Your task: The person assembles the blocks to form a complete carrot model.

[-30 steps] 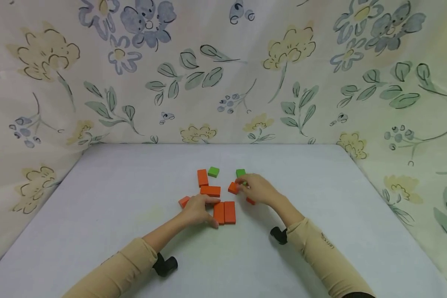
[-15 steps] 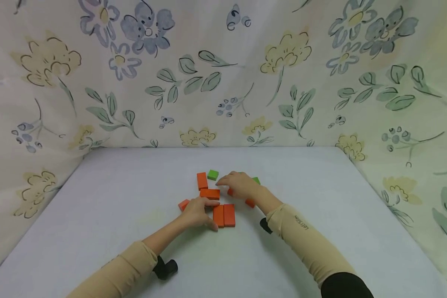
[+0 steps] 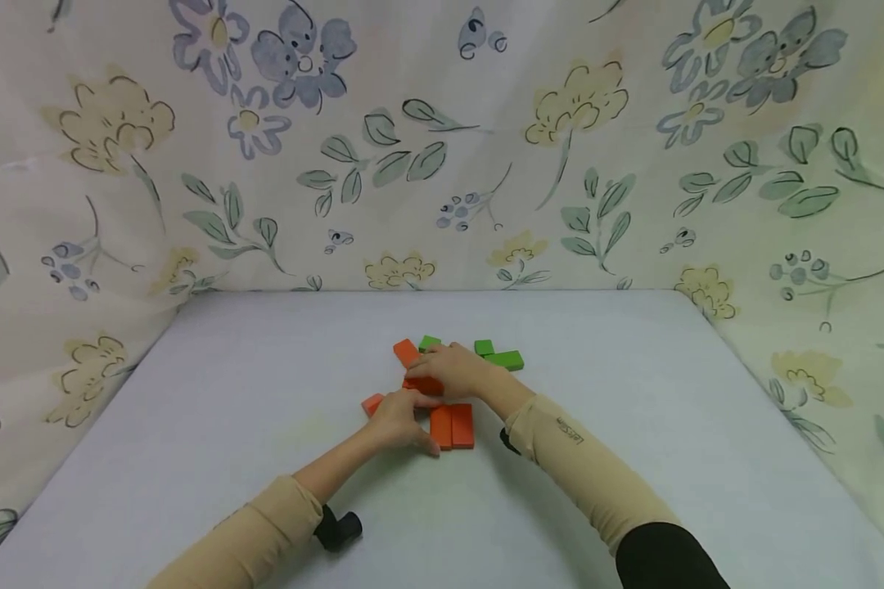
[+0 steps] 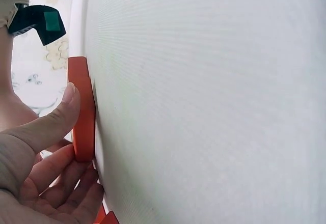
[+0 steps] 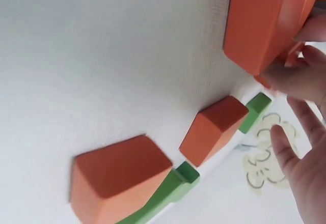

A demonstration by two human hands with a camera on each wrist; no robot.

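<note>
Left fingers [image 4: 50, 172] around orange block [image 4: 87, 124]

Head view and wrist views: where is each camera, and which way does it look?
Head: on the person's head, facing forward and down at the table; left hand, right hand and sleeves show.
Left wrist: on that wrist, facing an orange block at the left hand, which shows with part of the right arm.
Right wrist: on that wrist, looking across orange blocks and green blocks; fingers show at the right edge.
Head and right wrist views share the green blocks.
</note>
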